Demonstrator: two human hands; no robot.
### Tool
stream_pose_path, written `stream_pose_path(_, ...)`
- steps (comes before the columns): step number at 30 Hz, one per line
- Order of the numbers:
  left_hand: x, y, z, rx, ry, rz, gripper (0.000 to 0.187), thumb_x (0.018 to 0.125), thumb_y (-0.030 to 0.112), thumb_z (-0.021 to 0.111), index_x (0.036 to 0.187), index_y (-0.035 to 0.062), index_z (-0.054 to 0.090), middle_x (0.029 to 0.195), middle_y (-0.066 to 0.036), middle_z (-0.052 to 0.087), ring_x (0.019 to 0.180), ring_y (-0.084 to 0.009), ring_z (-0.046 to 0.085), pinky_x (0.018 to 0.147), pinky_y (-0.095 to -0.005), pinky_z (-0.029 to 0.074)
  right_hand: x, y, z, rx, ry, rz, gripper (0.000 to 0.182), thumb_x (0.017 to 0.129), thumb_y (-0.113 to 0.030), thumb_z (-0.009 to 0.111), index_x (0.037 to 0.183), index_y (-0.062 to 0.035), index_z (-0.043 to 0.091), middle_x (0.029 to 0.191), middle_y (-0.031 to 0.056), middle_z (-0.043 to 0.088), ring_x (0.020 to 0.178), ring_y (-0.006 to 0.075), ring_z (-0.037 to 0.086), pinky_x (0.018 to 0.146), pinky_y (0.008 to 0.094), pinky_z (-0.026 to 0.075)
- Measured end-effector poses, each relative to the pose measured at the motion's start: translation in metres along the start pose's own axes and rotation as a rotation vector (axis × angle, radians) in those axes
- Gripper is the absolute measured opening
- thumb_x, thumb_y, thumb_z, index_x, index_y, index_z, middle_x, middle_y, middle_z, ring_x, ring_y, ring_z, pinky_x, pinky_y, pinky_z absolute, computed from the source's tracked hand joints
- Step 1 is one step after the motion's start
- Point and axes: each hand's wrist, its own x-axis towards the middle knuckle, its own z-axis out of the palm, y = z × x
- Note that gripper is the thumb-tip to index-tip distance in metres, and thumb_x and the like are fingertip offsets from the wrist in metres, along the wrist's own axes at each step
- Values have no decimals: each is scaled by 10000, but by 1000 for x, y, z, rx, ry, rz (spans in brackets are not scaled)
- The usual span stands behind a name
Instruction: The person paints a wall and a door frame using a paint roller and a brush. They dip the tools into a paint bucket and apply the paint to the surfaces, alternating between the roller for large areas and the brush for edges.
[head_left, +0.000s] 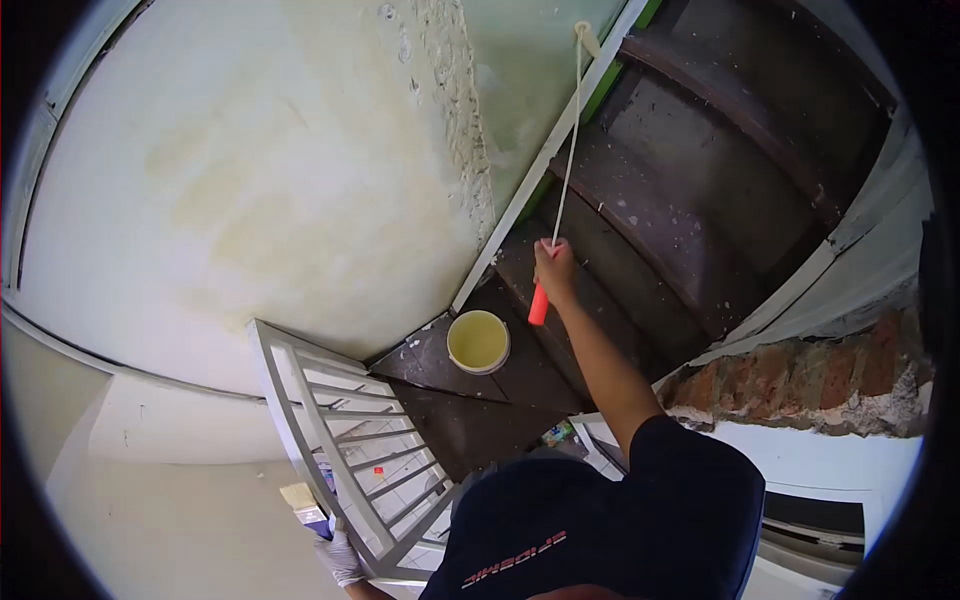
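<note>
My right hand (pixel 555 270) is bare and wrapped round the red handle (pixel 539 305) of a small paint roller. Its long thin rod (pixel 570 150) reaches up to a cream roller head (pixel 587 40) by the white trim beside the stairs. At the lower left, my left hand (pixel 340 558) wears a whitish glove and is closed on a flat paintbrush (pixel 312 513) with pale bristles, next to the white railing. A white bucket (pixel 453 352) with yellowish liquid inside stands on the dark stair landing, below and left of my right hand.
Dark, paint-specked wooden stairs (pixel 650 190) climb toward the upper right. A white railing (pixel 300 400) flanks the left side. The pale wall (pixel 250 180) has yellowish damp patches and a rough plaster strip (pixel 460 110). Exposed brick (pixel 800 385) shows at the right.
</note>
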Motion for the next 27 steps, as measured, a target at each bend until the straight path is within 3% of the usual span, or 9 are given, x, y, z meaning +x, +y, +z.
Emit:
stream_pose_path(6,-4,7,-1,104,16,-19,301,809,206,708,938,-59,647,820,-52,646,689,-135,556,637,-309,474,-75,64,0,-114,-16,119,174,872,-167,609,913,-50,487,623,49,507,467,171,532,418,335,428)
stream_pose_path(7,-8,17,3,80,6,4,280,812,195,703,937,-50,652,803,-42,642,671,-130,552,622,-309,473,-98,127,-5,-190,-20,24,188,845,-163,620,896,-49,479,665,62,527,584,204,573,537,366,459)
stream_pose_path(8,-10,20,7,84,8,7,280,812,195,703,937,-50,652,803,-42,642,671,-130,552,622,-309,473,-134,148,-6,-318,9,-275,232,833,-182,667,892,-72,472,661,45,532,442,148,522,384,316,418)
stream_pose_path(13,-5,9,2,4,-6,15,280,821,182,694,995,-33,653,837,-25,643,721,-113,555,654,-292,470,-171,142,-5,-338,-110,105,218,839,-210,654,868,-72,488,665,76,559,500,174,569,443,345,458)
stream_pose_path(15,-1,2,-1,31,-3,15,290,821,184,696,1007,-35,653,847,-27,646,726,-113,558,659,-292,473,-127,145,10,-271,104,-349,198,847,-200,653,911,-68,520,620,50,544,451,165,539,414,336,444)
stream_pose_path(17,-1,2,-1,29,-13,-14,293,820,186,710,1003,-38,663,842,-33,656,740,-113,567,680,-295,485,-75,127,25,-167,140,-401,189,863,-191,647,948,-65,535,586,36,521,386,154,492,370,331,413)
stream_pose_path(18,-5,11,4,-22,-12,-27,281,821,188,715,982,-37,669,820,-25,653,719,-110,562,667,-292,482,-63,108,22,-130,41,-111,178,875,-187,642,936,-67,526,585,30,512,403,137,499,368,313,399)
stream_pose_path(20,-6,13,3,-12,-39,-26,229,841,163,667,984,-17,662,844,-33,660,722,-118,591,662,-281,488,-64,105,22,-111,43,102,231,841,-203,658,926,-13,559,790,128,631,729,221,625,676,353,487)
stream_pose_path(27,-7,14,7,30,12,29,261,835,190,693,986,-22,667,858,-37,660,747,-118,587,675,-286,490,-201,146,3,-206,-77,186,180,843,-150,633,927,-21,539,782,118,611,763,212,632,676,366,494)
